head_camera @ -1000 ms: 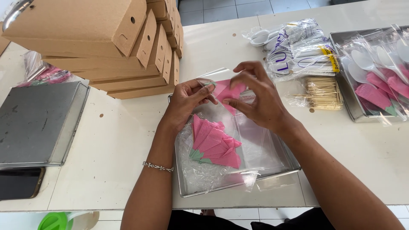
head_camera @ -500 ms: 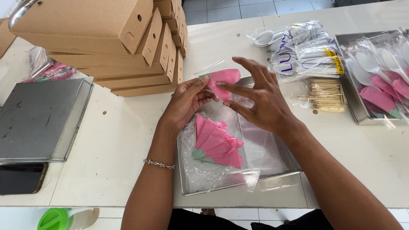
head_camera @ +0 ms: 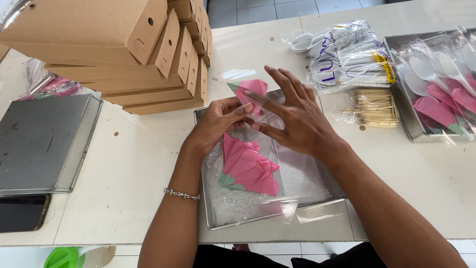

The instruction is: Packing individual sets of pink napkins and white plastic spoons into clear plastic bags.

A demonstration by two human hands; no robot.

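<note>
Bright, even daylight, soft shadows, sharp focus, slight wide-angle edge distortion.

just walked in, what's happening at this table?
A person is handling a pink folded napkin in a clear sleeve, pinched by the left hand with the right hand against it. More folded napkins lie in the metal tray below. Cardboard boxes, toothpicks and bagged plastic spoons sit around.
</note>
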